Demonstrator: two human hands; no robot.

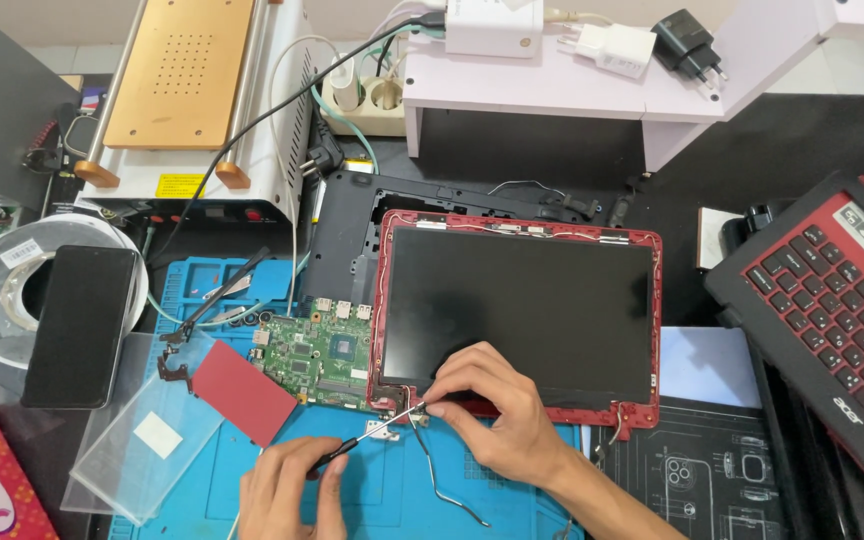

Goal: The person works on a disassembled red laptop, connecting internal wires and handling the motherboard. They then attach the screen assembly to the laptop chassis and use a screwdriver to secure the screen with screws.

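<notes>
A red laptop lid (652, 300) with a black screen panel (517, 310) lies face up in the middle. My left hand (287, 495) grips a black-handled screwdriver (372, 437), whose tip reaches the lid's lower left hinge corner (414, 412). My right hand (497, 410) pinches at that same corner, fingertips touching the screwdriver's tip; what it pinches is too small to tell. A thin dark cable (442, 480) trails from the corner onto the blue mat (382, 500). A green circuit board (317, 355) lies just left of the lid.
A black laptop base (347, 225) lies behind the lid. At the right, a red-and-black keyboard deck (832, 310). At the left, a red card (242, 392), clear plastic sheet (137, 450), black phone (80, 325) on a white ring, and a metal-topped machine (182, 90). Chargers sit on a white shelf (552, 90).
</notes>
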